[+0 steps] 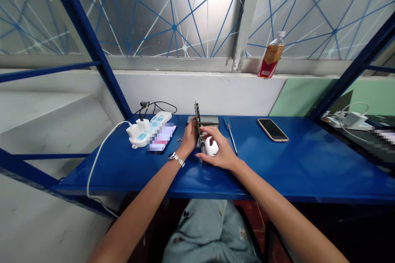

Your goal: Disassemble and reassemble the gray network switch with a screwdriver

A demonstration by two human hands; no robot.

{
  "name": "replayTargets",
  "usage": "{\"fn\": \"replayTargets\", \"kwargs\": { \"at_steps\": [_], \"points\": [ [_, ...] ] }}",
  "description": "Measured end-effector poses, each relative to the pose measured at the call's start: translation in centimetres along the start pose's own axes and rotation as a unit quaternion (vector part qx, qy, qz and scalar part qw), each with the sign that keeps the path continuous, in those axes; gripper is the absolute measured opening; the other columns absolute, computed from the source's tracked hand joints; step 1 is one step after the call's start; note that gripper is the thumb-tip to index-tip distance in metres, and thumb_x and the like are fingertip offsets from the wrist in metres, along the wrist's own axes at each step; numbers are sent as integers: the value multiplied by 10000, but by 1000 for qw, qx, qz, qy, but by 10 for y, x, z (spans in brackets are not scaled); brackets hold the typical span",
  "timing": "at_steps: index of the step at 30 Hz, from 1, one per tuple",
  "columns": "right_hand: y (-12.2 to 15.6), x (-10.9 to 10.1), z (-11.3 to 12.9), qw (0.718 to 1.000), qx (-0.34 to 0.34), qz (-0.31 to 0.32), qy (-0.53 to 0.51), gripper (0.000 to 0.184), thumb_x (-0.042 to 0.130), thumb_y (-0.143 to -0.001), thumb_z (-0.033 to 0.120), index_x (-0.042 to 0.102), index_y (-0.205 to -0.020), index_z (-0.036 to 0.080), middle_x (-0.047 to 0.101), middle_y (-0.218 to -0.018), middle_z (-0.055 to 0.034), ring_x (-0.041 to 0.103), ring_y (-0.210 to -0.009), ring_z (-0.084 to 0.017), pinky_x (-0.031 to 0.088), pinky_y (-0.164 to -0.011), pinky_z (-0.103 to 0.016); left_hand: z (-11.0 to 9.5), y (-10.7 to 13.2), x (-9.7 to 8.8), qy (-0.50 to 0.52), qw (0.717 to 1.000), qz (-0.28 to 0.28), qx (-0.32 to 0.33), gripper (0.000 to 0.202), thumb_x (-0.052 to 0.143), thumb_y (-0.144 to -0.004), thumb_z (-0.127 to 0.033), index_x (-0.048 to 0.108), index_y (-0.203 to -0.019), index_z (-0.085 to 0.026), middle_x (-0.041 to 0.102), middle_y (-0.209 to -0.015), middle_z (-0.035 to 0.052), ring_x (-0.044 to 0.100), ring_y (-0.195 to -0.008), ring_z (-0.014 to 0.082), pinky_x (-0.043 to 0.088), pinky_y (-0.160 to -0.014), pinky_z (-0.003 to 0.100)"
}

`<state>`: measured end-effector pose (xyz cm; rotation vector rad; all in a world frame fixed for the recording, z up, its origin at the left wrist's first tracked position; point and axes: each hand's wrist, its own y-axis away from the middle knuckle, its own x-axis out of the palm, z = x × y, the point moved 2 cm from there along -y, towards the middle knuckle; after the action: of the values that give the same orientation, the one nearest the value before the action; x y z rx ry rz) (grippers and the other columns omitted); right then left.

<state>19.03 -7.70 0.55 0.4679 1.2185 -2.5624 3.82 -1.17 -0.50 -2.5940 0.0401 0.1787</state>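
Note:
A green circuit board [198, 117] stands upright on its edge, seen nearly edge-on, between my two hands. My left hand [189, 137] is closed on the board's left side, fingers along it. My right hand [219, 148] grips the board from the right, fingertips on its face and the thumb low at its near edge. Behind the right hand's curve sits a white rounded object [211, 146], partly hidden. A flat grey metal piece [210, 121] lies behind the board. To the right rests a screwdriver [230, 133] with a teal handle. Small screws [179, 140] lie left of my left hand.
A white power strip [142, 137] with plugged-in chargers and cables stands at the left, beside a lit phone [162, 137]. Another phone [273, 130] lies at the right of the blue table [286, 168]. A drink bottle [271, 56] stands on the sill.

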Motion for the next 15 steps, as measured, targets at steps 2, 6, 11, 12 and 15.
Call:
{"fn": "replayTargets", "kwargs": {
  "at_steps": [2, 6, 11, 12, 15],
  "points": [
    [1, 1, -2, 1000, 1, 2, -3, 795, 837, -772, 382, 449, -1463, 320, 531, -1385, -130, 630, -995, -242, 540, -716, -360, 0, -1, 0, 14, 1000, 0, -2, 500, 379, -1030, -589, 609, -1237, -197, 710, -970, 67, 670, -857, 197, 543, -793, 325],
    [3, 4, -6, 1000, 4, 23, -4, 768, 825, -782, 330, 424, -1436, 325, 484, -1402, -126, 619, -945, -216, 546, -707, -351, -2, -2, 1, 53, 998, -4, -20, 519, 367, -1024, -615, 562, -1284, -210, 688, -901, 42, 651, -751, 165, 542, -698, 296],
    [5, 8, -8, 998, 3, 57, 9, 728, 735, -841, 208, 367, -1455, 344, 412, -1440, -124, 609, -897, -178, 571, -789, -380, -10, -5, 3, 110, 994, -14, -20, 521, 354, -1030, -605, 510, -1359, -232, 661, -923, 41, 621, -716, 148, 538, -668, 290],
    [5, 8, -9, 998, 7, 61, 10, 730, 719, -847, 193, 356, -1462, 343, 401, -1449, -128, 605, -882, -173, 574, -790, -383, -11, -5, 4, 119, 993, -17, -19, 506, 356, -1034, -590, 508, -1363, -237, 650, -910, 35, 612, -709, 146, 538, -672, 293],
    [6, 10, -7, 997, 17, 73, 21, 739, 693, -856, 188, 338, -1487, 338, 376, -1477, -142, 610, -876, -173, 580, -789, -391, -14, -9, 4, 148, 988, -24, -23, 475, 333, -1049, -556, 511, -1359, -244, 612, -866, 22, 564, -669, 139, 523, -641, 290]
  ]
}}
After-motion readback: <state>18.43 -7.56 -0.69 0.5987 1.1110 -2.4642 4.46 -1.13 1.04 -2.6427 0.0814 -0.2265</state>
